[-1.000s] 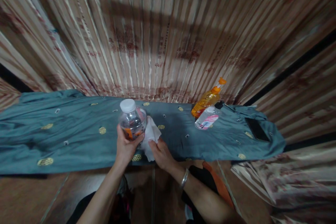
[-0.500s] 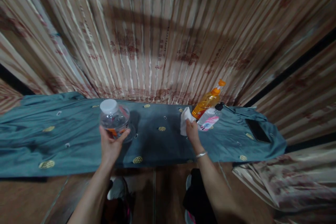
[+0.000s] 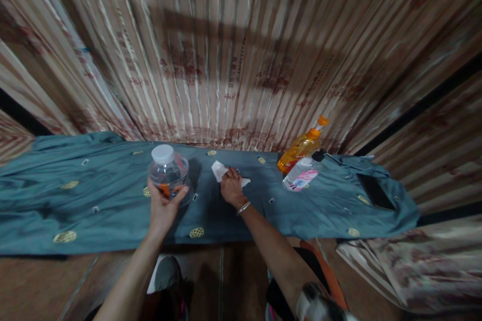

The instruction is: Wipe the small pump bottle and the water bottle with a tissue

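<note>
My left hand (image 3: 163, 210) is wrapped round the lower part of a clear plastic bottle (image 3: 165, 171) with a white cap and an orange label. The bottle stands nearly upright on a teal cloth (image 3: 120, 210). Between it and the other bottles, my right hand (image 3: 232, 188) presses a crumpled white tissue (image 3: 218, 170) against the cloth, fingers closed on it. To the right, a yellow-orange pump bottle (image 3: 299, 150) stands behind a clear bottle with a black top and pink label (image 3: 303, 173). Neither of those is touched by a hand.
A black phone (image 3: 375, 191) lies at the right end of the cloth-covered surface. Pleated patterned curtains (image 3: 233, 60) hang close behind it. Dark bars (image 3: 425, 105) run along the right side. My shoes (image 3: 167, 276) are on the tiled floor below.
My right hand has moved left with the tissue, away from the two bottles on the right, and now presses it to the cloth. My left hand still holds the clear bottle.
</note>
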`<action>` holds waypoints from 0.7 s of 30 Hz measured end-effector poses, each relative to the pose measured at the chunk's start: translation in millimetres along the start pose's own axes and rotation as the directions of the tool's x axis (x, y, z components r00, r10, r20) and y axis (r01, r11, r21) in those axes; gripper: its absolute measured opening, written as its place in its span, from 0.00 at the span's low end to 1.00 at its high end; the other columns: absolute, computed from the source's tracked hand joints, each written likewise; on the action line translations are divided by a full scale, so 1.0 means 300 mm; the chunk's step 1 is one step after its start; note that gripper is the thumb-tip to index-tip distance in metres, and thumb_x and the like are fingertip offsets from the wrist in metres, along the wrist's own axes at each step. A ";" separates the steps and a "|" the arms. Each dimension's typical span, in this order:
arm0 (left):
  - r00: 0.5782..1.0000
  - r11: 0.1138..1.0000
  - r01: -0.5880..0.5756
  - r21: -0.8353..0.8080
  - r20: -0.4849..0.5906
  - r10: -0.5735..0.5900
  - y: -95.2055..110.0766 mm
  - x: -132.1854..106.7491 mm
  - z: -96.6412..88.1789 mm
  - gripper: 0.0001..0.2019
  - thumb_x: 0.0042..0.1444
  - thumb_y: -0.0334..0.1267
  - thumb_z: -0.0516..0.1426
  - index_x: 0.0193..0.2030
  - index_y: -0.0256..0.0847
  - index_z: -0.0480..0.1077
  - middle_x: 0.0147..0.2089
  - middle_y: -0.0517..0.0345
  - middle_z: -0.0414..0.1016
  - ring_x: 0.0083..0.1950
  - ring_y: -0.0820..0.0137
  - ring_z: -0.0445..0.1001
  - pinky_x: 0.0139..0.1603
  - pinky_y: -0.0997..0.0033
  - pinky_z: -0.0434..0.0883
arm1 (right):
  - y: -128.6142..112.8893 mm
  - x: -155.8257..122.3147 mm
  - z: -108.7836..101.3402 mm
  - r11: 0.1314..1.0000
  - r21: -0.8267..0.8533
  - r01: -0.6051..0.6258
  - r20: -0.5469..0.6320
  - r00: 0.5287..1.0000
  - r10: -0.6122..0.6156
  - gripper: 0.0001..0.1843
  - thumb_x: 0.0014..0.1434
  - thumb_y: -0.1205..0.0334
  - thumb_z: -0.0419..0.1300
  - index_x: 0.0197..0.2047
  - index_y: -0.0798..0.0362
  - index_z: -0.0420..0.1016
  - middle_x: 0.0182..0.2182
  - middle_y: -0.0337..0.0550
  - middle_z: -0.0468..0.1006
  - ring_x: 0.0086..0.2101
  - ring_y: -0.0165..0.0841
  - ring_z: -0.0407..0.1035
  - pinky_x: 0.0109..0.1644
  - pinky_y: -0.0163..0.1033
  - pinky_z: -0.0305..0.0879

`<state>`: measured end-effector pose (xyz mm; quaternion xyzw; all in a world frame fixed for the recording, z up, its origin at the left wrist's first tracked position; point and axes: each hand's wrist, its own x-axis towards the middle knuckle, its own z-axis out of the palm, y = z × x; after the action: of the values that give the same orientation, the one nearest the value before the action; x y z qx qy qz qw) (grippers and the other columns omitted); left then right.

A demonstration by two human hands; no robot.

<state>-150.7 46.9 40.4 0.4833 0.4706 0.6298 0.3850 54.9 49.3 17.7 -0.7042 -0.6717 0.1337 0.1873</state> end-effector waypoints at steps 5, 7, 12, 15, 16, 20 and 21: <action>1.000 0.997 -0.023 0.077 0.006 0.022 0.036 -0.007 0.011 0.38 0.36 0.42 0.72 0.55 0.44 0.62 0.56 0.49 0.72 0.58 0.58 0.73 0.67 0.52 0.63 | -0.010 -0.169 -0.023 0.962 -0.032 0.270 0.151 0.953 -0.262 0.24 0.64 0.76 0.49 0.58 0.53 0.74 0.68 0.47 0.64 0.67 0.38 0.53 0.68 0.48 0.54; 1.000 0.997 -0.026 0.076 0.002 0.026 0.039 -0.007 0.011 0.38 0.35 0.42 0.72 0.54 0.45 0.64 0.55 0.50 0.73 0.56 0.59 0.74 0.66 0.52 0.64 | 0.073 -0.242 -0.057 0.934 -0.060 0.353 0.187 0.923 -0.337 0.28 0.64 0.77 0.48 0.64 0.52 0.69 0.67 0.48 0.64 0.67 0.38 0.55 0.66 0.49 0.57; 1.000 0.995 0.007 0.103 -0.013 -0.005 0.008 0.002 0.000 0.36 0.34 0.46 0.72 0.52 0.44 0.66 0.49 0.54 0.75 0.47 0.62 0.75 0.62 0.51 0.68 | 0.422 -0.423 -0.183 0.967 -0.160 0.195 0.011 0.980 -0.196 0.33 0.59 0.79 0.48 0.65 0.49 0.69 0.63 0.48 0.70 0.64 0.39 0.62 0.66 0.50 0.61; 1.000 0.993 0.015 0.121 -0.025 -0.012 -0.007 0.006 -0.003 0.34 0.33 0.47 0.72 0.49 0.43 0.67 0.44 0.56 0.75 0.43 0.64 0.75 0.58 0.53 0.71 | 0.603 -0.521 -0.245 0.977 -0.203 0.064 -0.103 0.991 -0.087 0.30 0.58 0.79 0.46 0.60 0.58 0.74 0.61 0.61 0.72 0.62 0.47 0.65 0.65 0.54 0.62; 1.000 0.992 0.016 0.127 -0.025 -0.013 -0.008 0.006 -0.003 0.33 0.33 0.47 0.72 0.47 0.43 0.67 0.43 0.57 0.75 0.42 0.65 0.76 0.56 0.54 0.72 | 0.642 -0.542 -0.253 0.977 -0.209 0.039 -0.133 0.989 -0.068 0.29 0.59 0.78 0.46 0.58 0.58 0.76 0.60 0.61 0.72 0.62 0.46 0.65 0.66 0.53 0.62; 1.000 0.989 0.003 0.147 -0.024 0.000 0.000 0.001 -0.001 0.27 0.32 0.44 0.70 0.40 0.44 0.66 0.38 0.60 0.74 0.39 0.65 0.76 0.48 0.59 0.76 | 0.681 -0.530 -0.208 0.976 -0.219 -0.009 -0.221 0.974 -0.041 0.27 0.57 0.78 0.46 0.54 0.59 0.77 0.58 0.58 0.74 0.61 0.45 0.66 0.66 0.54 0.63; 1.000 0.989 -0.002 0.150 -0.021 0.005 0.002 0.000 -0.002 0.26 0.32 0.43 0.70 0.39 0.44 0.66 0.37 0.60 0.74 0.39 0.65 0.77 0.46 0.60 0.76 | 0.669 -0.500 -0.183 0.975 -0.220 -0.013 -0.232 0.972 -0.040 0.27 0.56 0.78 0.47 0.55 0.60 0.76 0.59 0.58 0.74 0.61 0.45 0.66 0.66 0.54 0.63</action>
<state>-151.2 46.5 40.9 0.5050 0.5198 0.5985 0.3415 249.5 -110.4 -31.5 -0.7269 -0.6602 -0.0270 0.1871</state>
